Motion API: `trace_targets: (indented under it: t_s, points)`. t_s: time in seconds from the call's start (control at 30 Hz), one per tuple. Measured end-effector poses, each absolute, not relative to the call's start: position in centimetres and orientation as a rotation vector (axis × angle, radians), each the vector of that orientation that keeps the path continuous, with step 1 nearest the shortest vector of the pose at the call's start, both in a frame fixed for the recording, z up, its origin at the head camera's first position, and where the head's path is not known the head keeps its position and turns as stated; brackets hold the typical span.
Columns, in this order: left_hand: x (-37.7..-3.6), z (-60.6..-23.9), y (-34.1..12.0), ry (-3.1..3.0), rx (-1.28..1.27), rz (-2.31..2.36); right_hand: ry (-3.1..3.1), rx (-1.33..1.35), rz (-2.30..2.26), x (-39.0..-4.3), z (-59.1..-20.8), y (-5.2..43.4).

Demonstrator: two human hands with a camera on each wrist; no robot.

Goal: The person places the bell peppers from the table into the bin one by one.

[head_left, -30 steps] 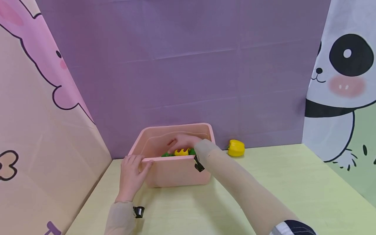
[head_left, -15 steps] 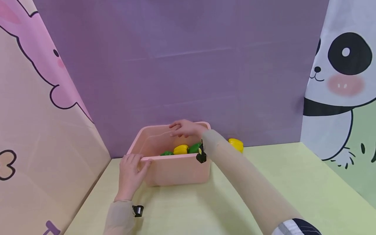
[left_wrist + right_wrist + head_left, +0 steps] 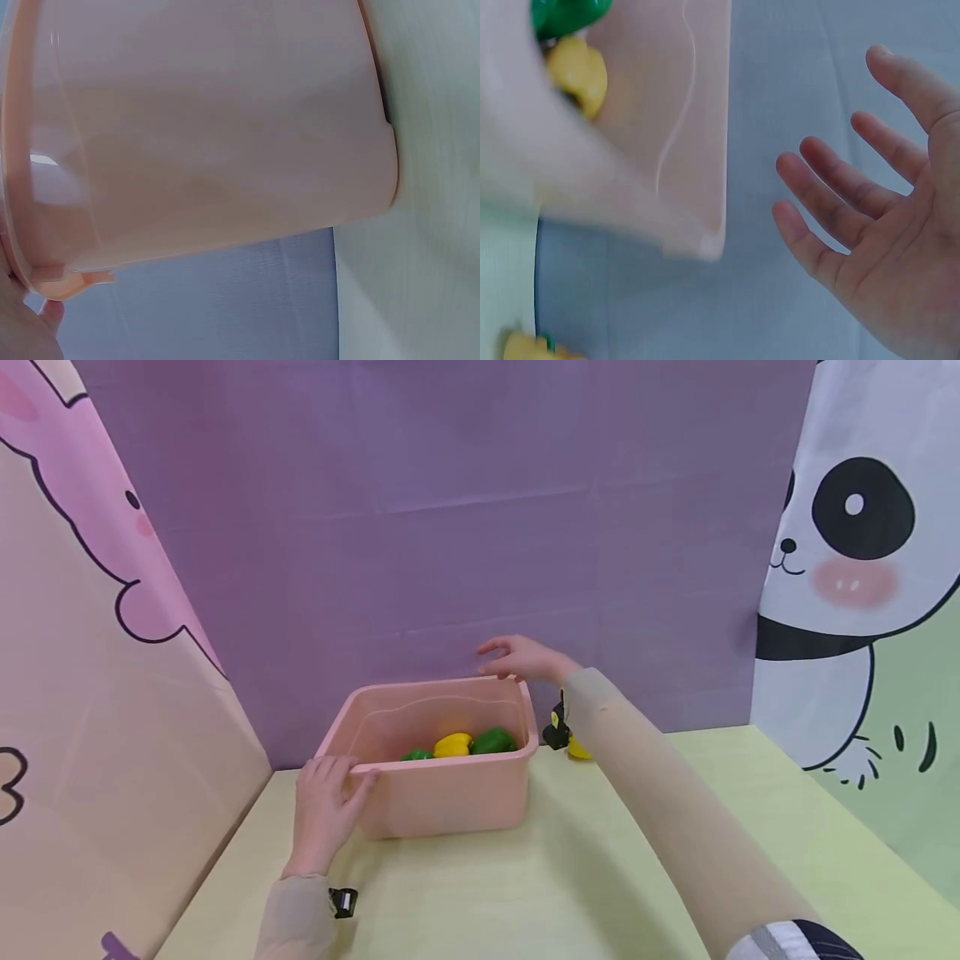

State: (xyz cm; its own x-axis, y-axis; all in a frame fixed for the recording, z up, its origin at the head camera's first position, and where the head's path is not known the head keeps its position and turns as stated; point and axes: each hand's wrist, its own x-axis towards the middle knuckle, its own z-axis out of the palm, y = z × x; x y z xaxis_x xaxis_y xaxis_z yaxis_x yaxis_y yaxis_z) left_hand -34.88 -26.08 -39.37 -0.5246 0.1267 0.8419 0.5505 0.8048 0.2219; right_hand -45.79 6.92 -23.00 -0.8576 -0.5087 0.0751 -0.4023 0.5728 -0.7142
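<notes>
A pink plastic bin (image 3: 442, 802) holds a yellow bell pepper (image 3: 453, 745), a green bell pepper (image 3: 492, 742) and another green one (image 3: 417, 754), half hidden by the front wall. My left hand (image 3: 322, 814) grips the rim at the near left corner, fingers over the edge. Above the far right corner is my right hand (image 3: 528, 660), with nothing in it. In the right wrist view its fingers (image 3: 840, 187) are spread and loosely bent, apart from the bin wall. Outside the bin, a yellow bell pepper (image 3: 579, 749) shows partly behind the right wrist.
The bin stands on a pale wooden table (image 3: 465, 893) close to a purple cloth backdrop (image 3: 420, 552). Printed panels, one with a panda (image 3: 862, 577), rise along the left and right sides. Black straps (image 3: 343, 902) are on the wrists.
My right hand has risen out of the bin and moved right, past the far right corner, without anything in it. The peppers inside are now uncovered. My left hand keeps its grip.
</notes>
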Motion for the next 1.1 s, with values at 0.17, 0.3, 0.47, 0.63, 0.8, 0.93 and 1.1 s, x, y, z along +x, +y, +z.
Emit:
trace_targets:
  t_s: [0.17, 0.3, 0.47, 0.63, 0.8, 0.93, 1.1]
  points:
    - [-34.8, -39.6, -26.4, -2.082, -0.490, -0.582, 2.740, -0.708, -1.165, -46.0, -23.5, 9.7]
    - [-34.6, -39.7, -26.5, -2.072, -0.486, -0.595, 2.811, -0.704, -1.154, -45.8, -24.2, 11.6]
    - [-34.5, -39.8, -26.5, -2.076, -0.485, -0.600, 2.863, -0.685, -1.174, -45.6, -25.6, 13.8]
    - [-34.6, -39.7, -26.4, -2.071, -0.498, -0.597, 2.936, -0.623, -1.199, -45.8, -27.6, 15.8]
    - [-34.7, -39.6, -26.2, -2.075, -0.496, -0.597, 3.036, -0.569, -1.191, -46.2, -30.1, 17.3]
    - [-34.7, -39.5, -26.1, -2.085, -0.490, -0.598, 3.089, -0.579, -1.182, -46.3, -32.0, 18.1]
    - [-34.7, -39.4, -26.0, -2.080, -0.495, -0.591, 3.155, -0.590, -1.147, -46.4, -34.1, 18.8]
